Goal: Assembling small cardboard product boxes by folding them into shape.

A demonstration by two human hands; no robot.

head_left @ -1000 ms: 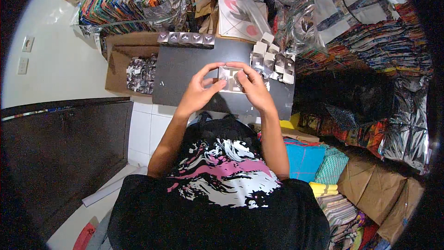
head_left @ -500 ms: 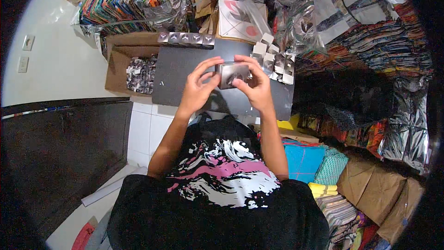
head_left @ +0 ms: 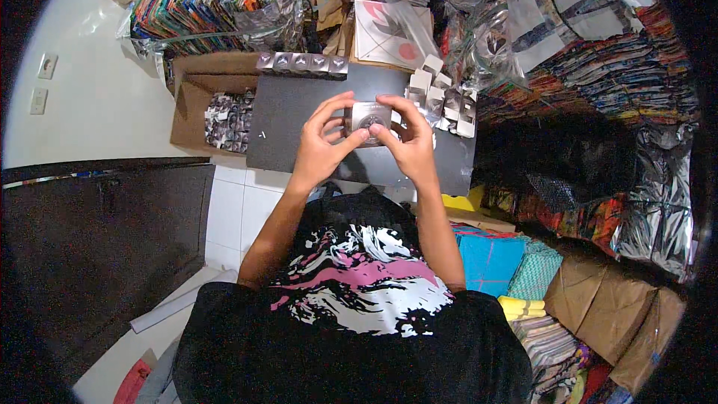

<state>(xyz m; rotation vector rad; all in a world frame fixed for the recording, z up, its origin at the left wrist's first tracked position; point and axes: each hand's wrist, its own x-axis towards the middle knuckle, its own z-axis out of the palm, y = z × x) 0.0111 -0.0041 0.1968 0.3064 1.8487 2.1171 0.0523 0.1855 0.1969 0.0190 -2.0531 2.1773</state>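
Note:
Between my two hands is a small grey printed carton [head_left: 372,114], held above the dark tabletop [head_left: 292,108]. My left hand [head_left: 323,137] grips its left side, with the thumb on the front face. On the other side my right hand [head_left: 409,138] closes round the carton, its thumb also pressed on the front. Just right of my hands stand several white cartons with raised flaps [head_left: 430,90]. A row of similar grey cartons [head_left: 303,64] lies along the far edge of the tabletop.
At the left, a cardboard box [head_left: 191,108] holds many small grey cartons [head_left: 230,120]. Stacks of plastic-wrapped colourful packets [head_left: 217,4] rise behind the table. More piled bundles [head_left: 576,75] crowd the right side, with blue folded packs [head_left: 490,258] lower down.
The carton has turned so its front face shows more squarely. My left thumb has moved onto that face beside the right thumb.

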